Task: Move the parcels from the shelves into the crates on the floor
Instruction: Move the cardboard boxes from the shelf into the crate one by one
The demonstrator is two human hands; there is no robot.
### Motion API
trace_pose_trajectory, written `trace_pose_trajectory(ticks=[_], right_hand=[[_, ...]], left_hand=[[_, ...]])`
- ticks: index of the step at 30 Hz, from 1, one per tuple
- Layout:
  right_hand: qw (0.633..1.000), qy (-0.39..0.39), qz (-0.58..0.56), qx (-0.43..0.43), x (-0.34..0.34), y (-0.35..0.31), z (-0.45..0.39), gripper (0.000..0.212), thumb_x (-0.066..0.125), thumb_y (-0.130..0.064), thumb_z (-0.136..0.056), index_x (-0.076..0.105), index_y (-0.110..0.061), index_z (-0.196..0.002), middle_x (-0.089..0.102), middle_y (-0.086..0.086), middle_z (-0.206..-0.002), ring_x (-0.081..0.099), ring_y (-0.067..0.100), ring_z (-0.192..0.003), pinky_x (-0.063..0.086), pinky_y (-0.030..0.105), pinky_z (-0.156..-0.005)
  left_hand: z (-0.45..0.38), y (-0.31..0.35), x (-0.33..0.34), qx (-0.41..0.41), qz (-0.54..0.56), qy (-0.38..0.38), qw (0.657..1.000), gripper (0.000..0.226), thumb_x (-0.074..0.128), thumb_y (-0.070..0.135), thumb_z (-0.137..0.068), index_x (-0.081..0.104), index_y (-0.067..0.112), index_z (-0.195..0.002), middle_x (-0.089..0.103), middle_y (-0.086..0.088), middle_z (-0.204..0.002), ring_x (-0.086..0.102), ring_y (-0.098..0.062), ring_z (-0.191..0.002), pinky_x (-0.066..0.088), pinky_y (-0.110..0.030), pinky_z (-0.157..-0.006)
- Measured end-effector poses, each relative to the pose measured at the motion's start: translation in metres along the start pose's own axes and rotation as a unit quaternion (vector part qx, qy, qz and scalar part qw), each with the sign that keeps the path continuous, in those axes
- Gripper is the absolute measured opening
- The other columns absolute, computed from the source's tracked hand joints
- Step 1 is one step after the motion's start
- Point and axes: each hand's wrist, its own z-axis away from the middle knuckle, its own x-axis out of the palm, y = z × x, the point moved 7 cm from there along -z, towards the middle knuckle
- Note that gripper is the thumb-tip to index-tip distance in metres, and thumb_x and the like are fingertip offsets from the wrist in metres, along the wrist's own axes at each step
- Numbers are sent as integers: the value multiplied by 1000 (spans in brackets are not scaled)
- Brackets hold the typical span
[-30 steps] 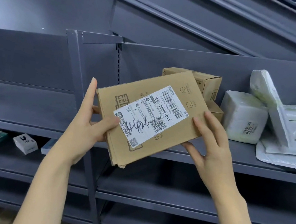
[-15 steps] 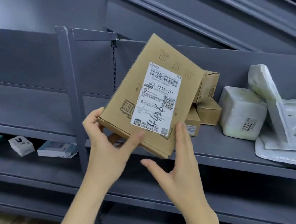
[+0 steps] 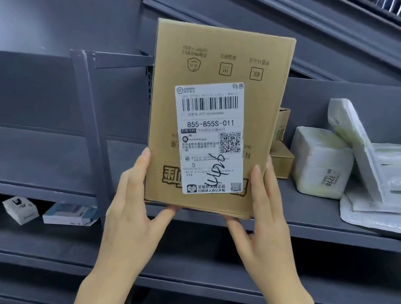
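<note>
Parcel stockroom: grey steel shelving (image 3: pixel 36 189) (several tiers); labelled courier parcels (image 3: pixel 320 162)

Two hands hold a flat brown box (image 3: pixel 222 57) up in front of grey shelves (image 3: pixel 40 156). The box stands upright. The left hand (image 3: pixel 133 206) grips its bottom left corner, and the right hand (image 3: pixel 269 224) grips its bottom right corner. A white label (image 3: pixel 209 137) with a barcode sits a bit crooked on the box. Behind it on the shelf are small brown boxes (image 3: pixel 281 160), a white wrapped block (image 3: pixel 320 162) and white bags (image 3: pixel 381 180). Three small packs (image 3: pixel 69 213) lie on the shelf below.
</note>
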Motion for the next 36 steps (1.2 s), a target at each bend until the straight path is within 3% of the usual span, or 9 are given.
trace_pose_trajectory(ticks=[4,10,17,20,23,26,29,33,36], right_hand=[[1000,5,-6,15,0,3,3,84,61,-16,-84,9,-24,-149,-2,-12,-159,8,3,-145,23,6,-106],[1000,2,-5,15,-1,3,8,82,61,-18,-85,10,-23,-149,1,-5,-160,10,2,-144,43,22,-95],[997,-43,-29,55,19,1,33,86,63,-12,-83,9,-21,-150,1,-4,-160,6,7,-146,17,10,-111],[996,-53,-37,64,27,-3,46,86,63,-13,-83,9,-24,-150,-2,-9,-160,5,3,-145,19,11,-110],[994,-65,-40,80,36,-13,55,85,62,-15,-84,8,-25,-150,0,-7,-160,4,1,-144,32,20,-107],[992,-77,-31,96,46,-25,64,83,63,-17,-85,10,-19,-150,6,4,-159,6,2,-145,19,9,-109],[986,-109,-26,125,57,-40,78,81,61,-21,-87,10,-20,-151,4,3,-160,6,2,-145,21,4,-105],[969,-167,-9,180,77,-62,107,81,59,-27,-87,9,-25,-151,2,-4,-160,6,-5,-142,19,1,-103],[951,-219,-5,220,91,-73,138,83,63,-26,-89,9,-32,-151,0,-10,-160,4,-10,-140,15,-1,-103]], left_hand=[[2,-1,5,23,-22,-14,999,100,76,14,-76,7,56,-136,29,33,-120,31,27,-107,27,8,-80],[9,0,6,35,-49,-24,998,107,76,16,-76,1,64,-135,28,30,-115,33,26,-105,35,-2,-73],[34,-16,1,2,-66,-54,996,101,75,13,-76,10,59,-138,29,25,-117,36,20,-106,35,-21,-83],[44,-24,-4,-2,-67,-69,995,106,74,13,-77,4,66,-135,29,23,-116,36,19,-105,32,-13,-83],[53,-34,-13,-13,-65,-81,995,102,74,14,-78,7,63,-137,30,21,-115,39,16,-104,34,-13,-79],[62,-48,-24,-28,-58,-94,994,94,73,18,-79,10,59,-136,30,22,-113,40,15,-98,36,-19,-77],[74,-64,-37,-38,-60,-117,991,92,74,23,-78,12,56,-137,37,15,-116,39,10,-91,41,-23,-75],[102,-92,-54,-79,-41,-156,984,86,74,28,-77,21,57,-138,47,12,-115,42,16,-94,36,-6,-74],[135,-113,-59,-126,-36,-190,973,85,75,32,-76,16,57,-133,49,14,-113,44,8,-94,38,-20,-80]])
